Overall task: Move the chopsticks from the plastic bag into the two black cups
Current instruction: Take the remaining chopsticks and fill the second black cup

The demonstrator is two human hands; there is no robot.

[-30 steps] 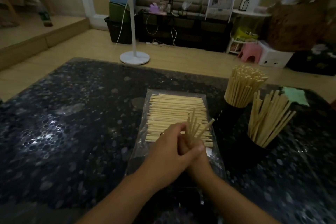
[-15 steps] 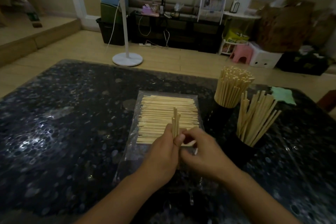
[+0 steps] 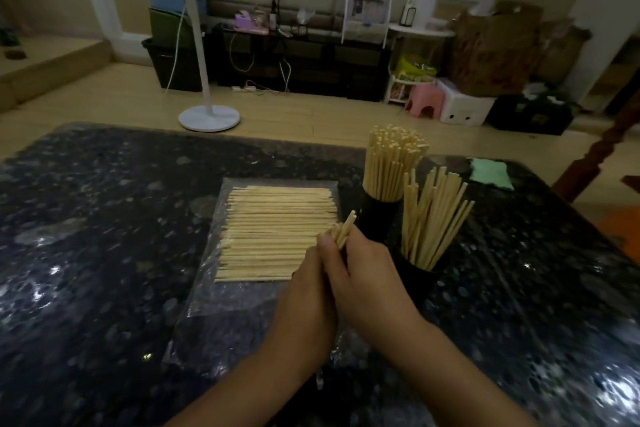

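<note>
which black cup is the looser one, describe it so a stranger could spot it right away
On the dark speckled table, look right of the plastic bag of flat-lying chopsticks, where two black cups stand. The nearer cup is right of the hands. Its chopsticks fan out loosely at different angles, while the farther cup holds a tight upright bundle.
</note>
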